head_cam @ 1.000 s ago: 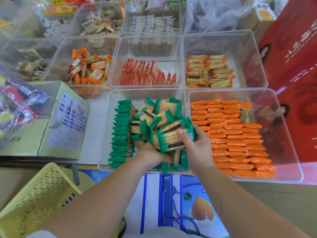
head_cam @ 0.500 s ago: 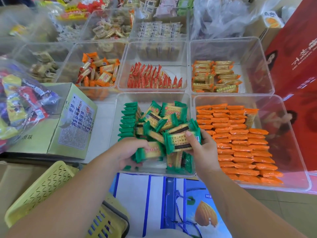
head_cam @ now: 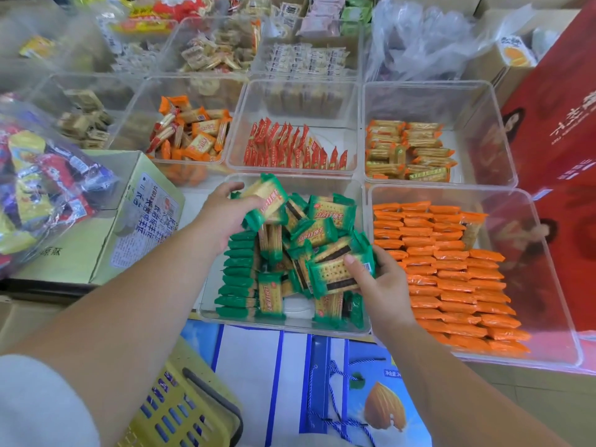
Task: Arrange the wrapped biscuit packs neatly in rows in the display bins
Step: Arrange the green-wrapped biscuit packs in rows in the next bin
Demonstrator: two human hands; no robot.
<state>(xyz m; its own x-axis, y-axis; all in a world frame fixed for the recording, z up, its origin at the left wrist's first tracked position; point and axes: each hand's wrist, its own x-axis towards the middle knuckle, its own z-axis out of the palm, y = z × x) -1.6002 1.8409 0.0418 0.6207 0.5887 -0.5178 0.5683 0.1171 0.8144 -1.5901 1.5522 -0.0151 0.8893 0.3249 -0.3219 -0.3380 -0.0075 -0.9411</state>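
Note:
A clear display bin [head_cam: 290, 325] in front of me holds green-wrapped biscuit packs. Along its left side a row of packs [head_cam: 237, 275] stands on edge; the middle holds a loose heap [head_cam: 317, 229]. My left hand [head_cam: 222, 217] is over the bin's far left corner, shut on one green pack [head_cam: 266, 201] held above the row. My right hand [head_cam: 379, 287] is at the bin's right side, shut on a small stack of green packs [head_cam: 338, 271] with the thumb on top.
To the right a bin [head_cam: 545, 272] holds neat rows of orange packs. Behind are bins with red packs [head_cam: 290, 150], mixed orange packs [head_cam: 190, 133] and yellow packs [head_cam: 409, 150]. A cardboard box [head_cam: 129, 227] sits left, a yellow basket [head_cam: 183, 411] below, red cartons at the right.
My left hand has lifted a green pack from the near part of the bin and carried it up to the far left corner. My right hand still holds its stack.

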